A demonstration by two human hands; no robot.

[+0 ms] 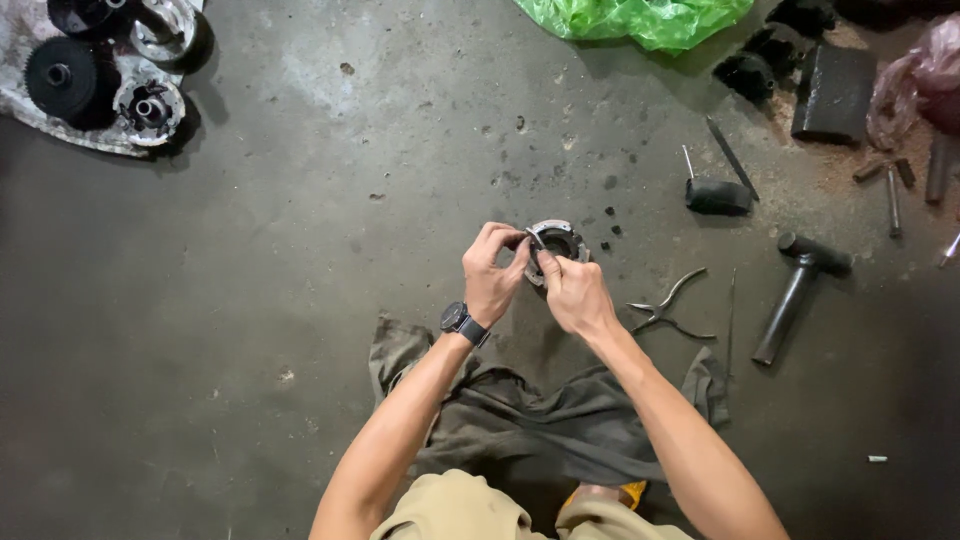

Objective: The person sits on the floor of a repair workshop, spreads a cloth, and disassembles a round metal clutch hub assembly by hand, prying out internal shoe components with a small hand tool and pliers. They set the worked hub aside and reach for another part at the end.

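Both hands, left hand point(492, 272) and right hand point(573, 292), grip a round metal part point(557, 241), its open face seemingly upward.

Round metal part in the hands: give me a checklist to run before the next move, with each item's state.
1. Both hands on the round metal part: ok, left hand and right hand grip it above the floor.
2. Pliers near the right hand: ok, on the floor beside it.
3. Hammer apart from the hands: ok.
4. Cloth beneath the forearms: ok, spread on the floor.
5. Small pieces seated in the part: cannot tell, fingers hide them.
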